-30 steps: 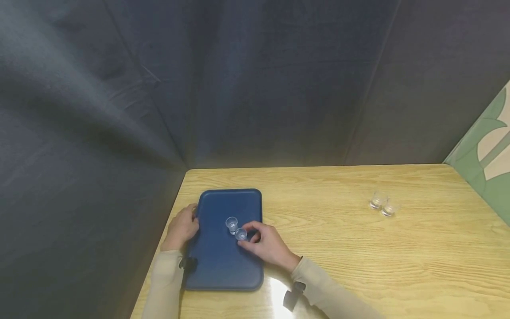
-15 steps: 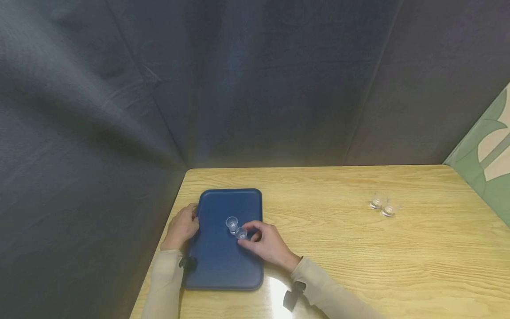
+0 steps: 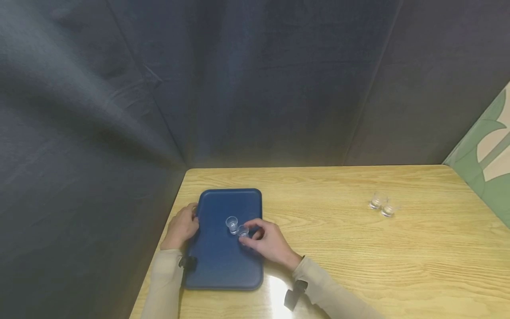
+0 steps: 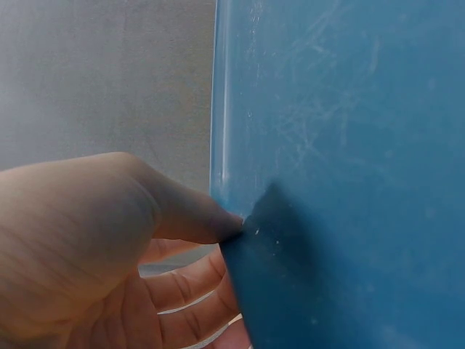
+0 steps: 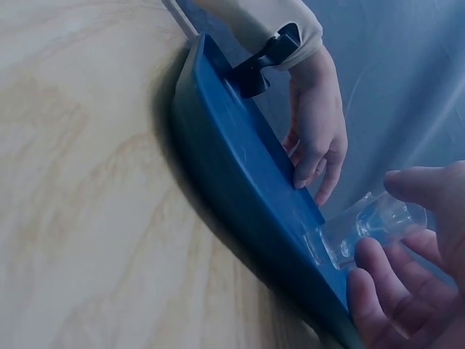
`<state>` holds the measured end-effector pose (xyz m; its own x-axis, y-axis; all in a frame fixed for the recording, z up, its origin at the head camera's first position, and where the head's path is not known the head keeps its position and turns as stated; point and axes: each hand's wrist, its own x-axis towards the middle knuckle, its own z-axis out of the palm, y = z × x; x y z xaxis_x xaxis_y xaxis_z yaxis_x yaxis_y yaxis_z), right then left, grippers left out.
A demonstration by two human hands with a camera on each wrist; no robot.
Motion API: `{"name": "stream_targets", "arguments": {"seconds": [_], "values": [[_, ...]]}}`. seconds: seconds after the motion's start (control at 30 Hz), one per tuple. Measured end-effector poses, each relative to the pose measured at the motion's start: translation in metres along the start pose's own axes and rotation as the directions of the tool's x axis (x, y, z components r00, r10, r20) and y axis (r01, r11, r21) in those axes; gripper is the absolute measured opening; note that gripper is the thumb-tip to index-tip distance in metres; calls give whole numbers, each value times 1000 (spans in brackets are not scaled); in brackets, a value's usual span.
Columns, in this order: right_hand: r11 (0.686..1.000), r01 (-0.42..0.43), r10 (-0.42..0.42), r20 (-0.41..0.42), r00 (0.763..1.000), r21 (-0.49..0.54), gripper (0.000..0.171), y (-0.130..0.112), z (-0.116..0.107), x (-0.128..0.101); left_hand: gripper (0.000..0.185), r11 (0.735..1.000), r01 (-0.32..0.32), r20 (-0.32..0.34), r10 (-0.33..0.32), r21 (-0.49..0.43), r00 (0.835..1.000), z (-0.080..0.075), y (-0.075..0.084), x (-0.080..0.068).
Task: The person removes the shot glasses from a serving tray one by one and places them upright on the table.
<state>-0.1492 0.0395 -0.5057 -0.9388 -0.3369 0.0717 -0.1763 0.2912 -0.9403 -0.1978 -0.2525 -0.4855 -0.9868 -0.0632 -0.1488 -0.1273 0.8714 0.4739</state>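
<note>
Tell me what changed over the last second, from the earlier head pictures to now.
Little changed. The right hand has shifted slightly toward the far end of the blue tray, carrying the small clear cup it pinches closer to the second cup; they now look nearly touching. The left hand still grips the tray's left edge. The two glasses on the table stayed put.

Dark blue tray (image 3: pixel 223 261); clear cups (image 3: pixel 232 223); pale wood-grain worktop (image 3: pixel 358 266); beige sleeves (image 3: pixel 163 279); grey backdrop (image 3: pixel 255 79).
</note>
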Motion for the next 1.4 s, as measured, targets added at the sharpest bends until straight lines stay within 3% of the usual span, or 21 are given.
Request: {"name": "stream_targets", "arguments": {"seconds": [0.63, 1.4], "values": [[997, -25, 31, -78, 996, 76, 38, 6, -16, -3, 52, 1000, 0, -7, 0, -1, 1000, 2, -1, 0], [963, -118, 139, -67, 988, 243, 43, 22, -47, -10, 53, 1000, -16, -8, 16, 6, 1000, 2, -1, 1]]}}
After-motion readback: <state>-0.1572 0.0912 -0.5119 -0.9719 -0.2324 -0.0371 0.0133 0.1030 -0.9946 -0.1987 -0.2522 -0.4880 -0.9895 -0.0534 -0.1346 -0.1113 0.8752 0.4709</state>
